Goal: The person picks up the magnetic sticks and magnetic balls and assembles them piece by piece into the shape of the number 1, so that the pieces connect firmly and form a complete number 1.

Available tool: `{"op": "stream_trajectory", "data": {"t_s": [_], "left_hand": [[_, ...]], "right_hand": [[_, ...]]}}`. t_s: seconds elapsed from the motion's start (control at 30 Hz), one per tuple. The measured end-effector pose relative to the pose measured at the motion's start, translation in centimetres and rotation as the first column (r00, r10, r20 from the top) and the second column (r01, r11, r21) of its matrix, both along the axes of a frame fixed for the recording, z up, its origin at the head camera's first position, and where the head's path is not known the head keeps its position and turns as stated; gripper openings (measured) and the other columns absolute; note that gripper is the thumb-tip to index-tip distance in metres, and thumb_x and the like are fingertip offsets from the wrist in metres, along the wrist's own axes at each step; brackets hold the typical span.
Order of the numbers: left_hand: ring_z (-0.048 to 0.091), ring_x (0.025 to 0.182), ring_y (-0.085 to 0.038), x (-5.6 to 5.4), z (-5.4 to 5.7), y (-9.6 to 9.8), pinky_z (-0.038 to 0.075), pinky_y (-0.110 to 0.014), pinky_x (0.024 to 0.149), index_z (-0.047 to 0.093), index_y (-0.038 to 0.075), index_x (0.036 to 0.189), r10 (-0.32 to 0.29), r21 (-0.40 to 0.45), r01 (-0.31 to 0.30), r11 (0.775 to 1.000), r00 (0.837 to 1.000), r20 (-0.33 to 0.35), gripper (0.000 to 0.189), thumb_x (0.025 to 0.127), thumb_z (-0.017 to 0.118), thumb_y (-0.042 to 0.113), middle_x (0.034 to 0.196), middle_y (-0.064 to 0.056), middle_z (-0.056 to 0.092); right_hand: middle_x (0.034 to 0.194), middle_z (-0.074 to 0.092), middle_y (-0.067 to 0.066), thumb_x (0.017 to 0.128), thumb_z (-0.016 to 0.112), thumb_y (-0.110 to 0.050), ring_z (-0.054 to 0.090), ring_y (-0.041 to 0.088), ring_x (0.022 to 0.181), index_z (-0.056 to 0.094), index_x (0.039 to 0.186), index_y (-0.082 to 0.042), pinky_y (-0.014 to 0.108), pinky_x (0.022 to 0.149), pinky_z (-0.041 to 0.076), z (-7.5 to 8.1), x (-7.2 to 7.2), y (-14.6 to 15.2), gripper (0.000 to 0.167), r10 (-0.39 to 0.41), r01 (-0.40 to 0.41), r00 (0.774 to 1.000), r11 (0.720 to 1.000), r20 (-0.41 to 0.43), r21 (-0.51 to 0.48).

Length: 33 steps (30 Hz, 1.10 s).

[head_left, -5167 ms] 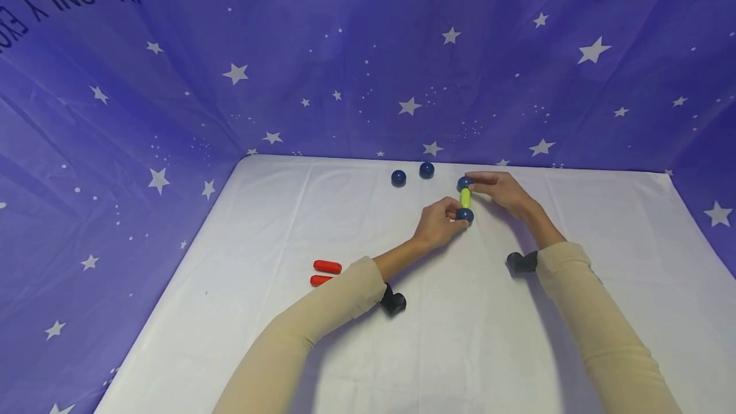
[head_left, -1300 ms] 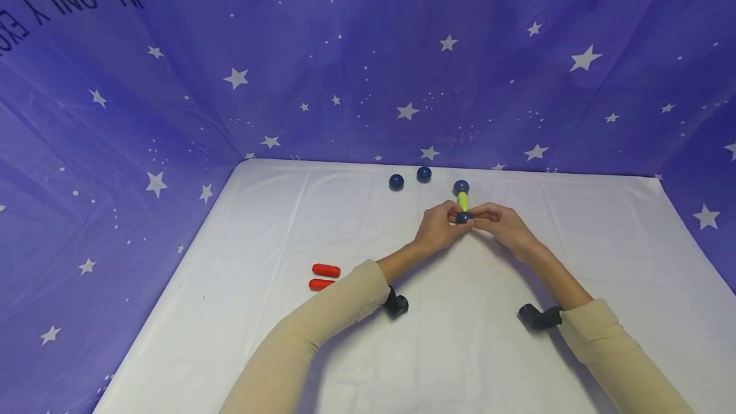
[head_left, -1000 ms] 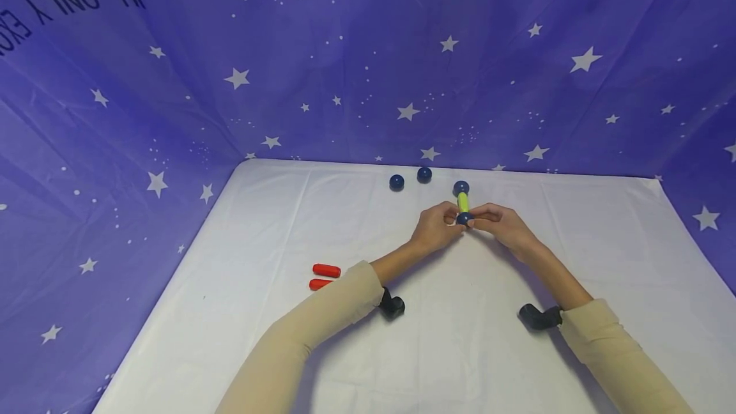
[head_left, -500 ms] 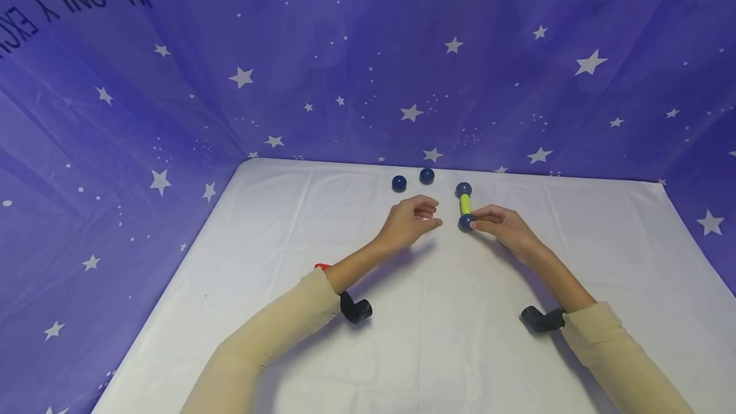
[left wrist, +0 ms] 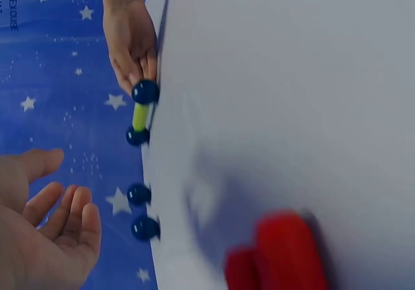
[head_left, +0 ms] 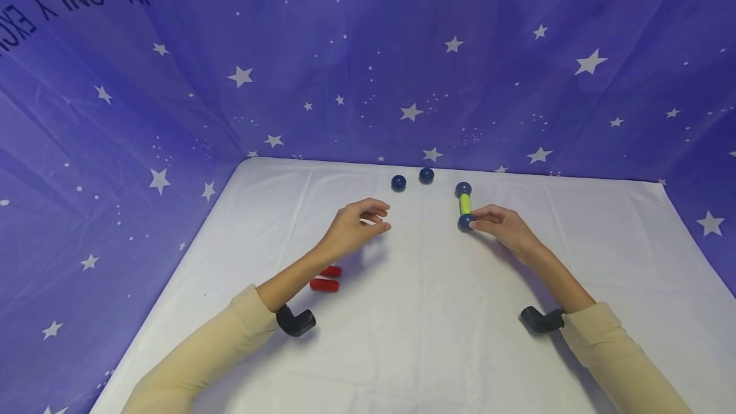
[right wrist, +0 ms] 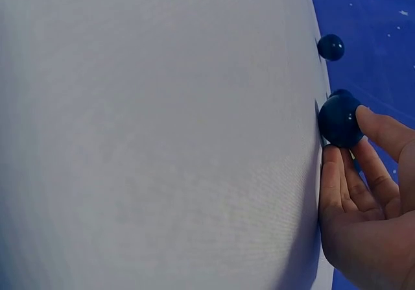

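Observation:
My right hand (head_left: 505, 230) holds the near dark blue ball (head_left: 466, 223) between thumb and fingers. A yellow-green rod (head_left: 465, 204) joins that ball to a far blue ball (head_left: 462, 190), and all of it lies on the white cloth. Well to the left, my left hand (head_left: 355, 229) hovers over the table with relaxed, slightly bent fingers and nothing in them. Two red rods (head_left: 324, 285) lie side by side below it, one partly covered by the forearm. In the right wrist view the held ball (right wrist: 340, 120) hides most of the rod.
Two loose blue balls, one to the left (head_left: 398, 183) and one to the right (head_left: 426, 176), sit near the table's back edge. A purple star-printed curtain (head_left: 368, 82) rises behind and beside the white table (head_left: 425, 337). Black wrist cameras hang under both sleeves.
My right hand has moved from the far ball to the near one. The left hand has let go of the near ball and moved left, over toward the red rods.

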State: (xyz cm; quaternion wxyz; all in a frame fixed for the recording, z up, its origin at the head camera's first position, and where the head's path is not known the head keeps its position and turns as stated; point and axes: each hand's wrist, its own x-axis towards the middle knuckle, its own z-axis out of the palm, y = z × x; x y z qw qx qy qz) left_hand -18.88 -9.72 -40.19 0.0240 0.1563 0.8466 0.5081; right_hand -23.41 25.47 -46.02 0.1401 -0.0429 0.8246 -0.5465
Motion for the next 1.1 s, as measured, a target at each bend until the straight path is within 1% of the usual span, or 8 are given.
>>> {"op": "stream_trajectory", "data": {"t_s": [0.13,0.27,0.37,0.47,0.63,0.83,0.97,1.1], "left_hand": [[0.066,0.097,-0.018,0.7,-0.4,-2.4,0.054,-0.032,0.086,0.068,0.006,0.120,-0.019,-0.016,0.020,1.000,1.000,0.018,0.032,0.089,0.075,0.011,0.113,-0.011,0.070],[0.065,0.100,-0.020,1.4,-0.7,-4.5,0.053,-0.036,0.088,0.067,0.003,0.122,-0.044,-0.021,0.046,0.999,0.997,0.064,0.034,0.090,0.074,0.011,0.117,-0.017,0.068],[0.064,0.104,-0.023,1.6,-1.2,-6.1,0.052,-0.039,0.092,0.066,0.000,0.123,-0.072,-0.019,0.074,0.997,0.993,0.099,0.035,0.090,0.074,0.011,0.120,-0.018,0.066],[0.062,0.111,-0.029,1.9,-1.6,-7.5,0.049,-0.042,0.096,0.065,-0.002,0.123,-0.106,-0.024,0.110,0.994,0.986,0.130,0.035,0.091,0.074,0.012,0.123,-0.017,0.065],[0.057,0.119,-0.033,2.6,-2.4,-9.5,0.047,-0.045,0.100,0.068,0.001,0.121,-0.137,-0.064,0.151,0.986,0.973,0.184,0.033,0.091,0.073,0.015,0.123,-0.014,0.065],[0.060,0.117,-0.034,3.4,-3.3,-11.2,0.044,-0.050,0.102,0.068,0.001,0.120,-0.154,-0.047,0.171,0.984,0.957,0.246,0.031,0.092,0.073,0.013,0.122,-0.015,0.065],[0.061,0.115,-0.031,3.8,-3.8,-11.9,0.043,-0.051,0.102,0.069,0.003,0.119,-0.161,-0.064,0.182,0.981,0.956,0.247,0.031,0.091,0.073,0.015,0.119,-0.012,0.067],[0.062,0.110,-0.026,4.0,-4.3,-12.1,0.047,-0.046,0.097,0.070,0.004,0.118,-0.171,-0.084,0.196,0.977,0.956,0.240,0.029,0.091,0.073,0.015,0.117,-0.009,0.067]], "right_hand": [[0.126,0.065,0.020,0.093,0.073,-0.024,0.044,0.039,0.131,0.059,0.128,0.004,0.058,0.111,0.026,0.0,0.0,0.0,0.048,0.002,-0.002,1.000,1.000,-0.002,0.008],[0.126,0.064,0.020,0.093,0.073,-0.023,0.045,0.038,0.131,0.060,0.127,0.003,0.056,0.111,0.027,0.1,0.0,0.0,0.046,-0.008,0.008,1.000,1.000,0.000,0.003],[0.125,0.065,0.019,0.093,0.072,-0.022,0.045,0.038,0.130,0.060,0.126,0.003,0.055,0.111,0.028,0.1,0.1,0.0,0.044,-0.012,0.012,1.000,1.000,-0.003,-0.001],[0.125,0.066,0.019,0.093,0.072,-0.022,0.046,0.038,0.130,0.060,0.126,0.003,0.056,0.110,0.028,0.1,0.1,-0.1,0.044,-0.009,0.009,1.000,1.000,-0.006,-0.004],[0.125,0.065,0.020,0.093,0.072,-0.022,0.046,0.037,0.129,0.060,0.127,0.004,0.054,0.111,0.028,-0.1,0.0,0.0,0.044,-0.005,0.005,1.000,1.000,-0.006,-0.008],[0.124,0.065,0.020,0.093,0.073,-0.023,0.047,0.037,0.129,0.060,0.127,0.004,0.054,0.110,0.028,-0.3,0.0,0.0,0.045,-0.003,0.003,1.000,1.000,-0.007,-0.006],[0.124,0.065,0.020,0.093,0.072,-0.023,0.045,0.037,0.130,0.060,0.127,0.003,0.055,0.111,0.027,-0.2,0.0,0.0,0.045,-0.005,0.005,1.000,1.000,-0.002,-0.009],[0.125,0.065,0.018,0.093,0.073,-0.023,0.046,0.037,0.129,0.060,0.127,0.002,0.055,0.110,0.028,-0.1,0.1,0.0,0.045,-0.012,0.012,1.000,1.000,0.002,-0.007]]}}
